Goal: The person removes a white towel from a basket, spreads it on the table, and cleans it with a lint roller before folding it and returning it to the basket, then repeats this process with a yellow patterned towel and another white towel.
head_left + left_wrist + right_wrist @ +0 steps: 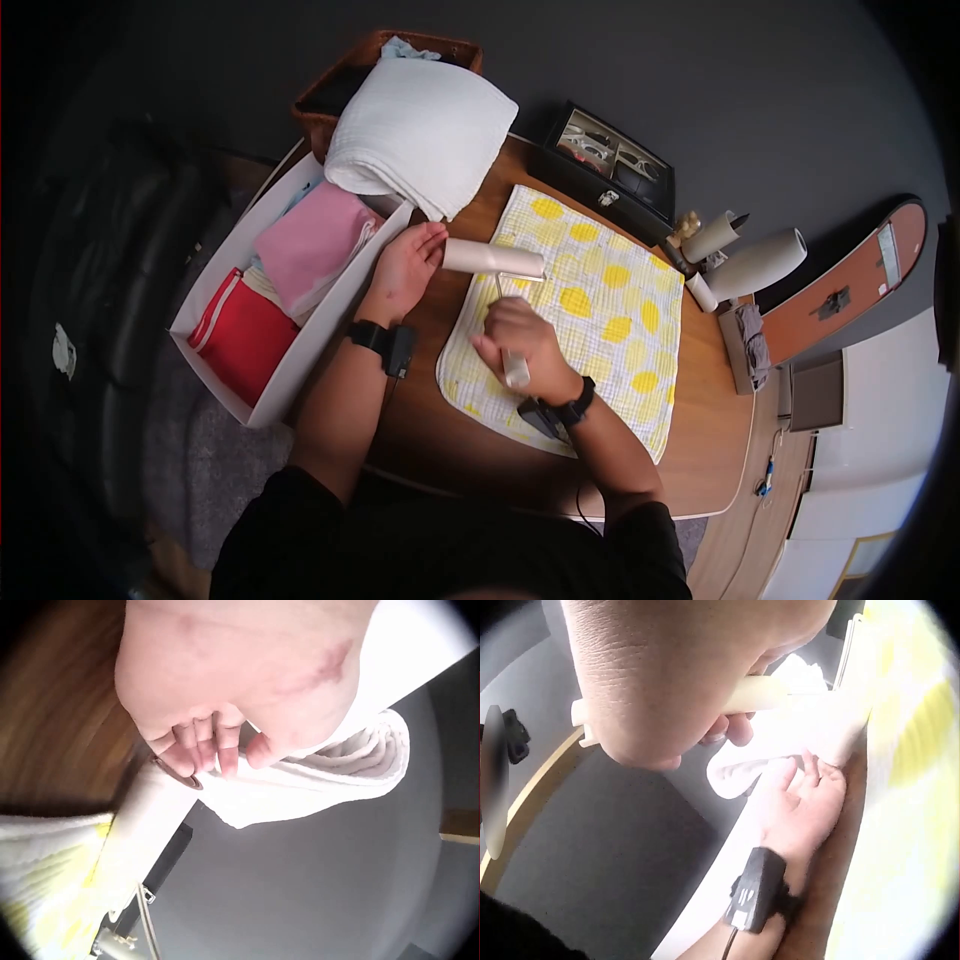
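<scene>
My right hand grips the pale handle of a lint roller, fingers wrapped round it. The white roll lies crosswise above the near-left part of a folded white cloth with yellow spots. At the roll's left end is my left hand, palm up, its fingertips right at the rim. In the left wrist view the roll's brown core edge shows beside those fingertips, with the thumb apart from them. The right palm and most of the handle are hidden in the right wrist view.
Left of the table, a white box holds folded pink and red cloths. A folded white cloth lies over a brown basket. A black glasses case and a white vase stand behind.
</scene>
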`<state>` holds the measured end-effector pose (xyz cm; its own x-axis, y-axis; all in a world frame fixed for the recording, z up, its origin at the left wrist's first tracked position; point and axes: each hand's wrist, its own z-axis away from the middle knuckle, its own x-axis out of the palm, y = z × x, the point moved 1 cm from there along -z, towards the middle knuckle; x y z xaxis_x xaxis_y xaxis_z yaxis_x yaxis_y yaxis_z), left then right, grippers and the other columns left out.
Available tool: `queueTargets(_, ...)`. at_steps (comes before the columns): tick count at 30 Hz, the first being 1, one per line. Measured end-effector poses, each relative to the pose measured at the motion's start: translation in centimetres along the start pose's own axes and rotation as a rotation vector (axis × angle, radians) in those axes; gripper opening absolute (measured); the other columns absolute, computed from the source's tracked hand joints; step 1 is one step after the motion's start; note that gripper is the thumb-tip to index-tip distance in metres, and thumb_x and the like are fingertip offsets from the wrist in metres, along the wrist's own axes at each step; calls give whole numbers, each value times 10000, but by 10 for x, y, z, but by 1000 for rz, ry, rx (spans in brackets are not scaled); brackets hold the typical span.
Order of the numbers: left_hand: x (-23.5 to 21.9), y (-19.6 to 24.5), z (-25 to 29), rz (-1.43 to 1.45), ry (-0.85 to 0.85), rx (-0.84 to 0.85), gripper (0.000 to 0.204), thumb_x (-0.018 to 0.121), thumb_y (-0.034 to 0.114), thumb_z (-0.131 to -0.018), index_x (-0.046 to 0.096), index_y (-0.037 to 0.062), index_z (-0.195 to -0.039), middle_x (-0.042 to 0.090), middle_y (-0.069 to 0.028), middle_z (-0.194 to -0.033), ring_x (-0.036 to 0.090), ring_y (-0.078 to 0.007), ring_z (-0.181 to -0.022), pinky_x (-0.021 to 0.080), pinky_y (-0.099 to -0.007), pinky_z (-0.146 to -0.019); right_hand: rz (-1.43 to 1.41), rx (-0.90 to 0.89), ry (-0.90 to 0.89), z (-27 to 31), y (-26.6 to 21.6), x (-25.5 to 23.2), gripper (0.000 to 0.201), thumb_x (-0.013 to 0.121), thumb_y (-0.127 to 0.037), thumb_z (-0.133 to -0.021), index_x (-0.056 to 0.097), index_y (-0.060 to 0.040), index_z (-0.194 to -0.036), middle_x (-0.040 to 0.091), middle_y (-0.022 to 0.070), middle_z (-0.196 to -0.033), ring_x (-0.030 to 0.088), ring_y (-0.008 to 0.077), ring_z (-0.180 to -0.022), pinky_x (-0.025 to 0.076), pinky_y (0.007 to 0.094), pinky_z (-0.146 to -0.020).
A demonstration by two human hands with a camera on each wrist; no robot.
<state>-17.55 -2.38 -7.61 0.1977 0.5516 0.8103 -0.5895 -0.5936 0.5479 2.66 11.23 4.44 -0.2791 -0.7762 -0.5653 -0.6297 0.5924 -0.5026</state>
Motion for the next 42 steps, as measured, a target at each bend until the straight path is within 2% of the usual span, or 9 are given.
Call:
queueTargets(5,17,-9,14,-264,103,305,159,690,172,-1053,721,82,-1181,746,-32,-1182,671,-116,-1117,495,-283,-959,85,93,141,-17,15,0,324,833,-12,-911,562,-40,-734,561,126,-723,585,335,-694,495,416,-731)
queueTargets(7,18,-14,18,-555,53,419,135,710,169,-1043,713,71,-1136,707,16,-1012,598,-78,-880,479,-250,-821,94,111,120,-14,0,-5,322,831,-11,-912,564,-40,-736,567,122,-725,586,332,-692,494,423,-730)
queueTargets(16,13,-21,11,-171,157,315,107,659,189,-1069,684,99,-1016,692,5,-953,573,-67,-779,461,-247,-736,-106,151,-243,19,-123,-17,364,890,-65,-872,555,-87,-733,631,84,-741,678,295,-741,518,425,-741)
queueTargets(21,24,-24,20,-360,133,374,159,629,209,-1093,675,109,-978,675,19,-935,544,-58,-759,445,-240,-710,90,127,-93,16,-56,-17,346,856,-53,-904,552,-62,-740,602,101,-722,630,311,-716,517,423,-752)
queueTargets(25,25,-33,21,-563,131,439,189,615,234,-1108,691,90,-1013,667,26,-924,557,-60,-778,463,-239,-720,95,346,155,-4,26,-11,264,839,-13,-900,596,-38,-798,649,149,-828,649,361,-838,513,463,-794)
queueTargets(31,45,-41,43,-1345,-367,815,128,747,157,-967,733,61,-1050,705,-93,-1012,684,-276,-847,566,-373,-820,238,217,210,-19,107,-14,296,835,-14,-923,564,-32,-807,660,146,-891,678,332,-978,532,409,-849)
queueTargets(35,48,-42,49,-1456,-476,933,112,753,106,-888,758,42,-981,702,-147,-1007,695,-375,-874,580,-451,-796,206,256,147,-12,66,-19,325,836,17,-900,539,-47,-787,643,123,-822,657,321,-849,512,404,-799)
queueTargets(38,41,-36,48,-1364,-321,600,64,743,87,-862,761,30,-887,711,-147,-954,709,-369,-868,579,-447,-767,151,322,16,-2,-1,-30,349,832,45,-880,525,-59,-752,604,96,-734,609,306,-723,485,394,-748)
queueTargets(42,40,-24,47,-1413,-280,577,72,718,62,-847,762,42,-792,737,-106,-893,723,-350,-841,577,-437,-743,15,388,-153,5,-86,-44,395,841,42,-841,498,-64,-677,578,92,-678,597,302,-662,490,405,-761)
